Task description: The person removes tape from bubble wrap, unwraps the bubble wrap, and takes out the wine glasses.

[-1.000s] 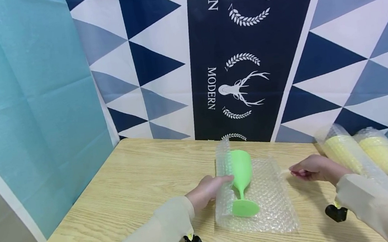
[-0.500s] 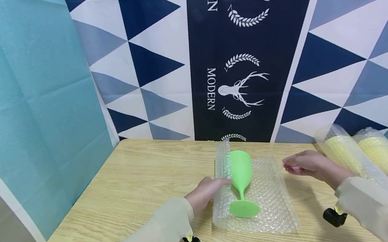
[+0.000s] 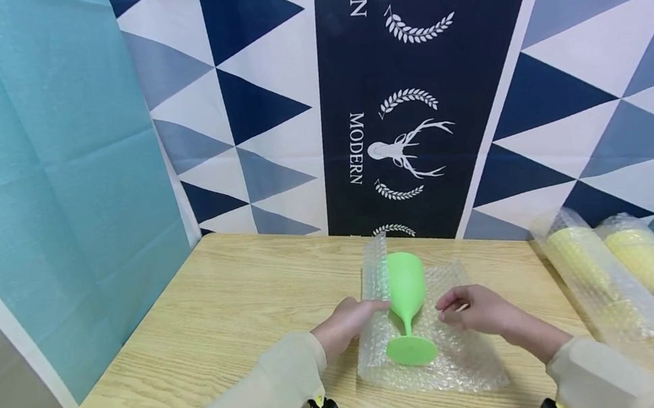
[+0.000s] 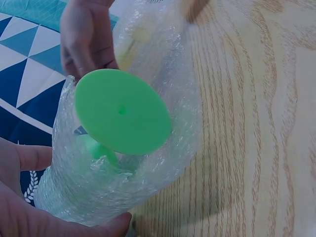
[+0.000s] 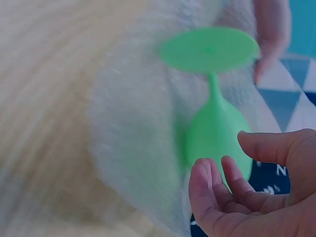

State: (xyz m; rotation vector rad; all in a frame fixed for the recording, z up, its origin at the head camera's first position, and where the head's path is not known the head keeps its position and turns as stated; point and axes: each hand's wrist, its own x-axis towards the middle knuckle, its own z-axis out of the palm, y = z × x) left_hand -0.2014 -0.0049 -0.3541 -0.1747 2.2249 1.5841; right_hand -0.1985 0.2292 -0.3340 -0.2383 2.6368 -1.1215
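Note:
A light green plastic goblet (image 3: 407, 282) lies on a sheet of bubble wrap (image 3: 469, 363), bowl away from me and round foot nearest. The wrap's left edge stands folded up against the bowl. My left hand (image 3: 348, 324) grips that folded edge, with the thumb reaching to the goblet. In the left wrist view, the thumb and fingers curve round the wrap below the green foot (image 4: 123, 113). My right hand (image 3: 481, 311) hovers over the wrap just right of the stem. The right wrist view shows its fingers (image 5: 200, 187) loosely bent, with nothing between them and the thumb.
Two yellow goblets, one (image 3: 579, 258) beside the other (image 3: 646, 260), lie rolled in bubble wrap at the table's right. A patterned cloth (image 3: 265, 102) hangs behind the wooden table (image 3: 224, 312), and a teal cloth (image 3: 52, 163) hangs at the left.
My right hand has moved left from beyond the wrap's right edge to over the wrap near the stem. The left hand keeps its grip and has barely shifted.

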